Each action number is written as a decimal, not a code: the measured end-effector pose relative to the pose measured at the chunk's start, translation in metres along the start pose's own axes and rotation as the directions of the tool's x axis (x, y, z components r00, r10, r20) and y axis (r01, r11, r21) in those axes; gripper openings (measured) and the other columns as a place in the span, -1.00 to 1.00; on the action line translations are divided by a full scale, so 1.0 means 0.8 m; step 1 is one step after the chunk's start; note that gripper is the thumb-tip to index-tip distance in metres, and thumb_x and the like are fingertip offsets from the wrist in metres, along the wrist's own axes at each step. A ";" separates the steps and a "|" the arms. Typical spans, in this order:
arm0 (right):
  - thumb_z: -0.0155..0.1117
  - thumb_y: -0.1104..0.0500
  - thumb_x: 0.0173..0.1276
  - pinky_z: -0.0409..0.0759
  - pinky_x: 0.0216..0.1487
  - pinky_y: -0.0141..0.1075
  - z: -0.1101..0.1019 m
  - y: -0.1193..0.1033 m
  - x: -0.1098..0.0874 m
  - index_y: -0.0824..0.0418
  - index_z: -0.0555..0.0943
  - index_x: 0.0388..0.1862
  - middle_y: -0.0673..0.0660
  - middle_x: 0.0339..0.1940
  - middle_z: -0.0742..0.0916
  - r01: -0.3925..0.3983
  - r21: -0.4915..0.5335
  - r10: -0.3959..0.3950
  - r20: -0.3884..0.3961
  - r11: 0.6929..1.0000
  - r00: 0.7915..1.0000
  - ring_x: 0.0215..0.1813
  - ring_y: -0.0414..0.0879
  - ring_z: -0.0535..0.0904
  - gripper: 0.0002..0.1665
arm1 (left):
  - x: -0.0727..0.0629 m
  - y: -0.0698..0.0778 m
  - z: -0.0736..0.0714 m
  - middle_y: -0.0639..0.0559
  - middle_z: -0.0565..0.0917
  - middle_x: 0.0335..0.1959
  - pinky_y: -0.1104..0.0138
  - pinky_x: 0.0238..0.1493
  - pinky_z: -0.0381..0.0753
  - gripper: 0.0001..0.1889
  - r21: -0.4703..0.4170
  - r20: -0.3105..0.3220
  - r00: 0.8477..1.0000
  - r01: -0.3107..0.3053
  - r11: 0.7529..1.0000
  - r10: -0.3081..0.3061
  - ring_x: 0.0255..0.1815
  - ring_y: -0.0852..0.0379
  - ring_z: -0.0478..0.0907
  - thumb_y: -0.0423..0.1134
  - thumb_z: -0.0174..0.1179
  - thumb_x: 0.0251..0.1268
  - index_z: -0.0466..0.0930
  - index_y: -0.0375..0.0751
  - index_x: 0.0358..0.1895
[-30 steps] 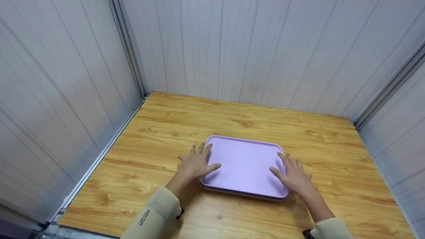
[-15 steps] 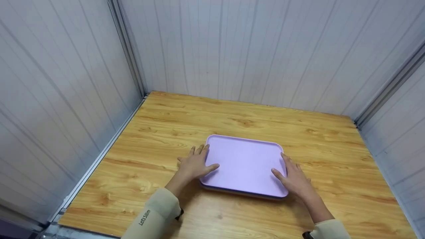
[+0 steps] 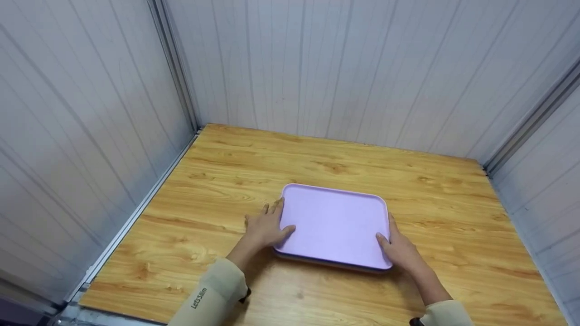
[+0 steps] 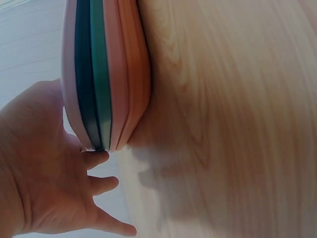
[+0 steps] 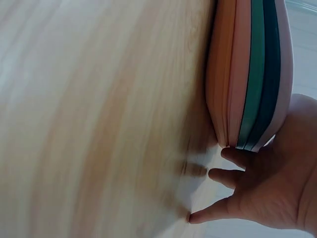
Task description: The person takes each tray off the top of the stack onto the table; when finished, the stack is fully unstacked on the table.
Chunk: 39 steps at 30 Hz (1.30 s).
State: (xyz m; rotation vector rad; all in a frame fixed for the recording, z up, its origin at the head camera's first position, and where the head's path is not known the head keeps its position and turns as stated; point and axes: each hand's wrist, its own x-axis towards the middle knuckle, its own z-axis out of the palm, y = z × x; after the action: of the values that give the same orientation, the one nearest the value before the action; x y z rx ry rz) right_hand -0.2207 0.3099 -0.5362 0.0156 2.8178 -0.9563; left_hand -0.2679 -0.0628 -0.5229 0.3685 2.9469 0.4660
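A stack of several rectangular trays lies on the wooden table, topped by a lilac tray [image 3: 335, 226]. In the left wrist view the stack's edges show a dark blue tray [image 4: 85, 74], a green tray [image 4: 100, 74], a pink tray [image 4: 116, 69] and an orange tray [image 4: 138, 69] beneath. My left hand [image 3: 266, 228] is at the stack's left side, fingers spread and straight, thumb over the rim. At the opposite side my right hand [image 3: 401, 249] has its thumb at the rim and its fingers extended along the edge. Each wrist view hides the thumb.
The wooden tabletop [image 3: 335, 154] extends around the stack. White panel walls [image 3: 290, 68] enclose it at the back and both sides, with metal posts [image 3: 174, 63] at the corners. A metal rail [image 3: 131, 217] runs along the left edge.
Both hands have shifted slightly outward and lower against the stack's sides. The right hand's fingers have moved off the top tray and down along its edge. The trays have stayed put.
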 end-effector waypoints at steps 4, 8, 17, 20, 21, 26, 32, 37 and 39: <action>-0.11 0.06 0.65 0.22 0.40 0.29 0.000 -0.001 0.000 0.32 -0.27 0.65 0.61 0.47 0.22 0.010 0.014 -0.010 -0.006 1.000 1.000 0.38 0.50 0.32 -0.14 | -0.001 0.001 0.003 -0.05 0.17 0.60 -0.49 0.31 0.03 -0.15 -0.043 -0.009 1.000 0.008 0.999 -0.008 0.58 -0.18 0.09 0.21 0.00 0.49 -0.10 -0.08 0.66; -0.13 0.14 0.64 0.25 0.40 0.27 -0.002 -0.002 -0.002 0.37 -0.23 0.64 0.63 0.45 0.24 0.024 0.018 -0.023 -0.012 1.000 1.000 0.36 0.49 0.35 -0.19 | -0.001 0.001 0.008 -0.08 0.19 0.59 -0.46 0.35 0.00 -0.23 -0.130 -0.021 1.000 0.006 0.991 -0.008 0.57 -0.17 0.12 0.06 -0.02 0.56 -0.10 -0.12 0.66; -0.19 0.13 0.65 0.25 0.39 0.27 -0.001 -0.004 -0.002 0.37 -0.22 0.64 0.65 0.43 0.26 0.017 0.011 -0.017 -0.016 1.000 1.000 0.37 0.51 0.33 -0.22 | -0.001 0.000 0.014 -0.23 0.06 0.61 -0.05 0.52 0.09 -0.30 -0.361 -0.022 1.000 -0.022 0.932 0.015 0.55 -0.17 0.12 -0.18 -0.12 0.64 -0.23 -0.28 0.64; -0.20 0.12 0.66 0.26 0.38 0.28 0.000 -0.003 -0.001 0.39 -0.21 0.63 0.65 0.43 0.27 0.009 0.003 -0.009 -0.021 1.000 1.000 0.36 0.50 0.34 -0.23 | -0.002 -0.001 0.016 -0.27 0.02 0.61 0.07 0.54 0.08 -0.33 -0.411 -0.026 0.999 -0.030 0.911 0.021 0.56 -0.16 0.08 -0.24 -0.16 0.65 -0.24 -0.34 0.63; -0.20 0.12 0.66 0.26 0.39 0.27 0.000 -0.003 -0.001 0.38 -0.20 0.63 0.64 0.43 0.27 0.003 0.004 -0.003 -0.022 1.000 1.000 0.37 0.49 0.34 -0.23 | -0.001 -0.002 0.017 -0.28 0.03 0.61 0.06 0.54 0.07 -0.34 -0.425 -0.033 0.999 -0.037 0.904 0.026 0.57 -0.17 0.07 -0.27 -0.17 0.65 -0.23 -0.36 0.62; -0.20 0.14 0.66 0.29 0.37 0.28 0.001 -0.003 -0.002 0.43 -0.09 0.60 0.65 0.40 0.33 0.000 -0.010 -0.001 -0.033 1.000 0.999 0.35 0.49 0.37 -0.30 | 0.001 -0.003 0.019 -0.34 0.17 0.55 0.04 0.52 0.12 -0.39 -0.479 -0.103 0.995 -0.059 0.876 0.010 0.53 -0.21 0.16 -0.34 -0.12 0.61 -0.05 -0.44 0.59; -0.22 0.16 0.66 0.30 0.35 0.28 0.001 -0.004 -0.003 0.46 -0.05 0.56 0.68 0.36 0.34 0.001 -0.017 -0.002 -0.036 1.000 0.999 0.34 0.51 0.37 -0.34 | 0.004 -0.006 0.023 -0.33 0.60 0.18 0.06 0.19 0.58 -0.60 -0.580 -0.228 0.970 -0.068 0.811 -0.081 0.19 -0.19 0.58 -0.41 0.10 0.46 0.44 -0.44 0.29; -0.20 0.18 0.64 0.34 0.31 0.29 0.002 -0.004 -0.004 0.47 -0.01 0.54 0.67 0.31 0.42 0.025 -0.024 -0.027 -0.058 0.999 0.998 0.30 0.49 0.42 -0.36 | 0.003 -0.007 0.025 -0.10 0.64 -0.22 0.20 -0.21 0.67 -0.84 -0.599 -0.290 0.946 -0.064 0.798 -0.142 -0.22 0.01 0.62 -0.40 0.24 0.36 0.58 -0.35 -0.05; -0.20 0.18 0.64 0.35 0.30 0.29 0.002 -0.005 -0.004 0.47 0.00 0.54 0.66 0.30 0.43 0.032 -0.024 -0.033 -0.061 0.999 0.998 0.30 0.49 0.42 -0.36 | 0.002 -0.007 0.025 -0.06 0.60 -0.30 0.21 -0.24 0.63 -0.86 -0.580 -0.315 0.937 -0.066 0.812 -0.149 -0.28 0.05 0.58 -0.40 0.26 0.34 0.59 -0.35 -0.10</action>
State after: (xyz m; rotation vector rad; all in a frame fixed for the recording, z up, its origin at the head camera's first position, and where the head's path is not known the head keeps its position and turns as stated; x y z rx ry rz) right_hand -0.2178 0.3060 -0.5344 -0.0040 2.8941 -0.9455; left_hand -0.2675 -0.0618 -0.5439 0.1465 2.8976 1.5239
